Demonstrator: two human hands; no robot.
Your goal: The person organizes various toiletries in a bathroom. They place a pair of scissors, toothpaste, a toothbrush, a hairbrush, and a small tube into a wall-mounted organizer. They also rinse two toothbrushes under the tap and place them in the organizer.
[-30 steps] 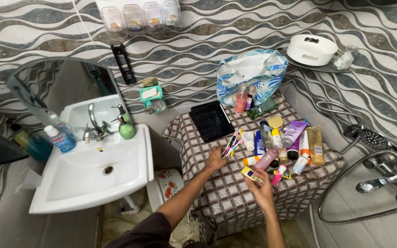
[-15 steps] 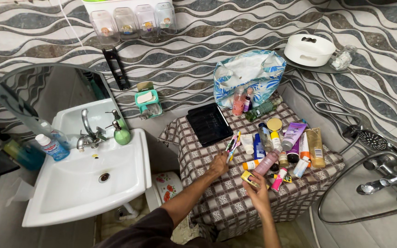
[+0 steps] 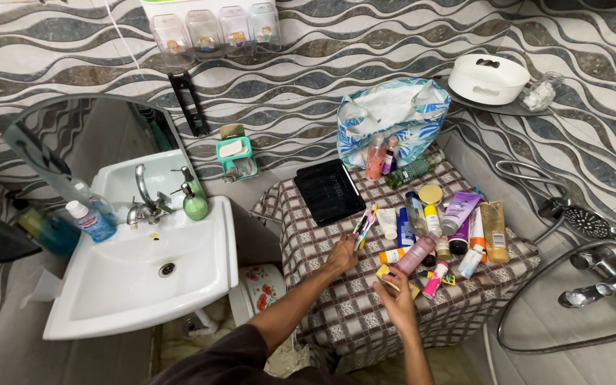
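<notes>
My left hand rests on the brown checked cloth of a small table, fingertips touching a striped toothbrush pack. My right hand is just in front of a small yellow packet and touches it; whether it grips it is unclear. Beyond lies a cluster of toiletries: a pink bottle, a purple tube, an amber bottle, a white tube and several small tubes. A black tablet-like case lies at the table's back left. A blue floral bag with bottles stands behind.
A white washbasin with tap, green soap dispenser and blue bottles is at left. A white lidded container sits on a corner shelf. A shower head and chrome taps are at right. A floral bin stands under the basin.
The view shifted slightly. My left hand has stayed by the toothbrush pack, and my right hand has stayed near the yellow packet with little movement.
</notes>
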